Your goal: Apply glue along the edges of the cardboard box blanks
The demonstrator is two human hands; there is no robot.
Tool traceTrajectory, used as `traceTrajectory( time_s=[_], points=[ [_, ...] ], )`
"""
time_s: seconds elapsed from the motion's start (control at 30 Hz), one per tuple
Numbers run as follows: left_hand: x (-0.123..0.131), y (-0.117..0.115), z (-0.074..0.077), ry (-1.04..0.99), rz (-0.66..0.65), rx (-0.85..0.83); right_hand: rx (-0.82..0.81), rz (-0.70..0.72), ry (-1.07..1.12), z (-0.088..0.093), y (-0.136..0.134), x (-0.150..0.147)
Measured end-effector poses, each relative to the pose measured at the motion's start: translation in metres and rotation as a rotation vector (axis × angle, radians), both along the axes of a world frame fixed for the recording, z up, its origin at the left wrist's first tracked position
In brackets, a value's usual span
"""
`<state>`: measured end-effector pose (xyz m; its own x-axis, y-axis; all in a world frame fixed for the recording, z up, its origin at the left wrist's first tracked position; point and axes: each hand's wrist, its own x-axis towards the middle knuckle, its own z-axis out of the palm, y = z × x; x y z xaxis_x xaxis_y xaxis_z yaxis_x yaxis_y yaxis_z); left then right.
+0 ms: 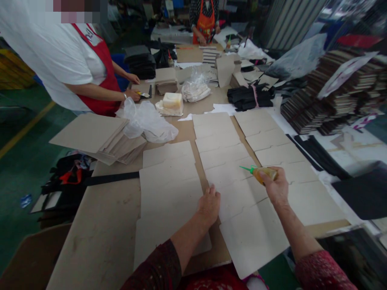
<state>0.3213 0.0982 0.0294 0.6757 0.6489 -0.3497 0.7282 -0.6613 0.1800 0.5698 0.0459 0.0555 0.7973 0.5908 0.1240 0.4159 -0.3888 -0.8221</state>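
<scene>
My right hand (275, 187) is closed round a small glue bottle (262, 172) with yellow liquid and a green nozzle that points left over the cardboard sheets. My left hand (209, 204) rests palm down, fingers curled, on the edge of a grey cardboard sheet (232, 189) in the middle row. Three rows of overlapping grey cardboard sheets lie on the table: a left row (169, 177), the middle row and a right row (272, 141).
A person in a white shirt and red apron (90, 72) stands at the table's left, next to a stack of cardboard (96, 137) and clear plastic bags (148, 121). Black strips (248, 96) and tall stacked piles (332, 100) fill the right. Another person in an orange apron (204, 20) works far back.
</scene>
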Motion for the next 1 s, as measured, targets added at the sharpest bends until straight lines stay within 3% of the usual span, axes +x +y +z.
traceTrajectory(
  time_s=[0.2, 0.4, 1.0],
  points=[
    [0.002, 0.003, 0.0, -0.001, 0.018, -0.022, -0.125, 0.058, -0.151, -0.004, -0.015, 0.037],
    [0.004, 0.004, 0.005, 0.014, 0.011, -0.032, -0.254, 0.177, -0.307, -0.008, -0.011, 0.033],
    [0.005, 0.005, 0.014, 0.033, 0.022, -0.049, -0.554, 0.254, -0.536, 0.006, -0.002, 0.031]
  ],
)
